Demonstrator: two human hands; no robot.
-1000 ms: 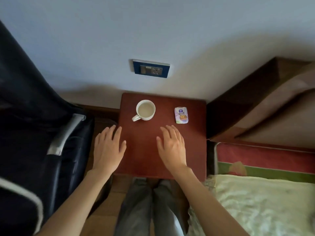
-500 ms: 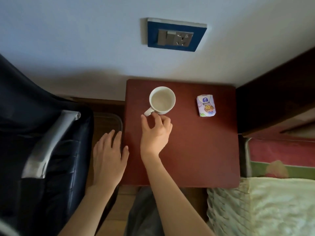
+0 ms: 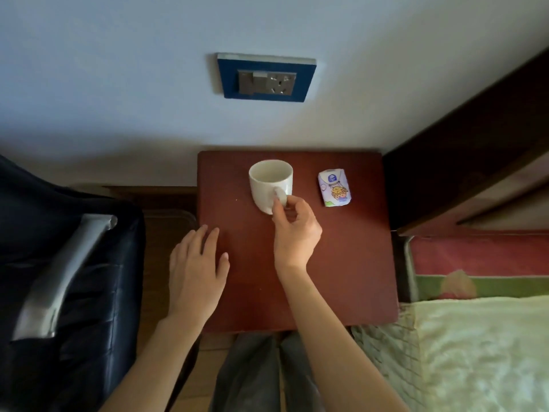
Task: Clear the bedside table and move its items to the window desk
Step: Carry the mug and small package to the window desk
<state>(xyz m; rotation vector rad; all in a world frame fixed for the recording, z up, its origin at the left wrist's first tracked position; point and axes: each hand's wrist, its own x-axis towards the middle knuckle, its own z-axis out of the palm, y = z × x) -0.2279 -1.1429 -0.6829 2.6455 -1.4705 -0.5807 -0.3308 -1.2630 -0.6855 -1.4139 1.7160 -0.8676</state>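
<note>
White ceramic was in the grip of the right hand [image 3: 297,233]: its thumb and fingers were pinched closed on the handle of the mug [image 3: 270,184], which was tilted with its mouth toward the wall. Whether the mug base touched the table [image 3: 341,263] could not be determined. The mug interior appeared empty.

The left hand [image 3: 196,272] was open, fingers extended and slightly spread, palm down over the left edge of the table, holding nothing. Contact between this hand and the table top could not be confirmed.

Right of the mug, apart from it, a small packet [image 3: 334,188] lay flat on the table. It was pale with a printed cartoon figure.

The table was reddish-brown wood and stood against a pale wall. On the wall above the table was a socket [image 3: 264,80] in a blue frame.

Left of the table stood a dark chair [image 3: 74,263] with a grey armrest. Right of the table was a bed [image 3: 481,352] with a pale green cover, and a dark headboard [image 3: 463,162] at the wall. Below the table's near edge, grey trouser legs [image 3: 261,373] were visible.
</note>
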